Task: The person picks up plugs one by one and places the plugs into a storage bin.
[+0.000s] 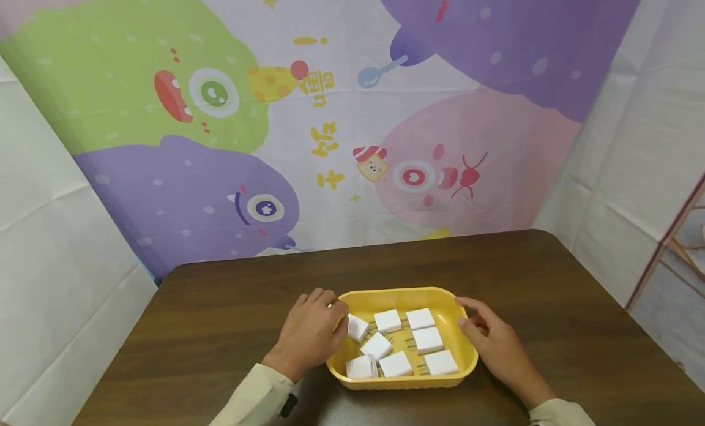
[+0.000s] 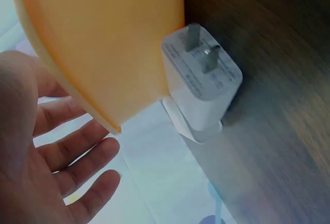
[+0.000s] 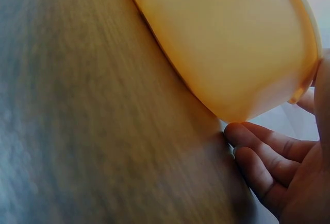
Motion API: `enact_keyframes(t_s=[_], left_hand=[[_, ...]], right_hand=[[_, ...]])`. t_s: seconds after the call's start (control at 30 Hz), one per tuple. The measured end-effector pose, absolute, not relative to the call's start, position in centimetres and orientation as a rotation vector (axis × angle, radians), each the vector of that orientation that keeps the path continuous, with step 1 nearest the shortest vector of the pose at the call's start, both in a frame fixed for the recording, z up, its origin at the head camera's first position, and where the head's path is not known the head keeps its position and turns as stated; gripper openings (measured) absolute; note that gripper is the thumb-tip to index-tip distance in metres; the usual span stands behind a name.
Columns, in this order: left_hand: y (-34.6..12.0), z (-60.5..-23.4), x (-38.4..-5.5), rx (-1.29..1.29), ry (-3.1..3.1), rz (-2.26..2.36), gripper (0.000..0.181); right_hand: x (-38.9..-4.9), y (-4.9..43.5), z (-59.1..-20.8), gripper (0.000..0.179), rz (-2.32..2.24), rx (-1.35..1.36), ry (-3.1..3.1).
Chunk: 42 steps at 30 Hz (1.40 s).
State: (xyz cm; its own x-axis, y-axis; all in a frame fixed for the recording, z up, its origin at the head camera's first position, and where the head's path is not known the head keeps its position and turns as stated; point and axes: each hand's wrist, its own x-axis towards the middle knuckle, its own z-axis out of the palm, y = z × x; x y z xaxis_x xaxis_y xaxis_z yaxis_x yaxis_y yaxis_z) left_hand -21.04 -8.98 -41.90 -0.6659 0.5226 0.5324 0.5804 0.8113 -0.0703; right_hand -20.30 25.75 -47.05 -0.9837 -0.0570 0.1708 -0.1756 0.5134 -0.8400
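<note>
A yellow plastic basket (image 1: 407,383) on the table holds several white charger plugs (image 1: 388,321), their metal prongs pointing various ways. At the basket's left end, my left hand (image 1: 313,331) grips the rim, fingers along the outer wall and thumb toward the inside. My right hand (image 1: 498,347) holds the opposite end, thumb over the rim; in the right wrist view its lower fingers (image 3: 263,157) lie by the outer wall's base. Beside the basket in the left wrist view, another charger plug (image 2: 201,80) stands prongs up, partly covering a second white piece (image 2: 181,123).
The dark wooden table (image 1: 231,310) stretches to both sides. A cartoon-printed cloth (image 1: 341,138) hangs behind its back edge, with white sheets (image 1: 49,261) at the sides. Past the right sheet, part of a rack (image 1: 683,254) shows.
</note>
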Motion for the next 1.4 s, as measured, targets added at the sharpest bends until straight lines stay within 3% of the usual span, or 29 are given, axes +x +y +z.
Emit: enact_keyframes(t_s=[1.13,1.4], left_hand=[[-12.8,-43.9,-19.8,-0.631,-2.475,-0.244,0.011],[-12.6,-44.6,-19.1,-0.615,-2.515,-0.211,0.004]], right_hand=[[-20.3,25.7,-47.1,0.036,1.485,0.203,-2.612],[-20.3,25.7,-47.2,0.036,1.494,0.21,-2.605]])
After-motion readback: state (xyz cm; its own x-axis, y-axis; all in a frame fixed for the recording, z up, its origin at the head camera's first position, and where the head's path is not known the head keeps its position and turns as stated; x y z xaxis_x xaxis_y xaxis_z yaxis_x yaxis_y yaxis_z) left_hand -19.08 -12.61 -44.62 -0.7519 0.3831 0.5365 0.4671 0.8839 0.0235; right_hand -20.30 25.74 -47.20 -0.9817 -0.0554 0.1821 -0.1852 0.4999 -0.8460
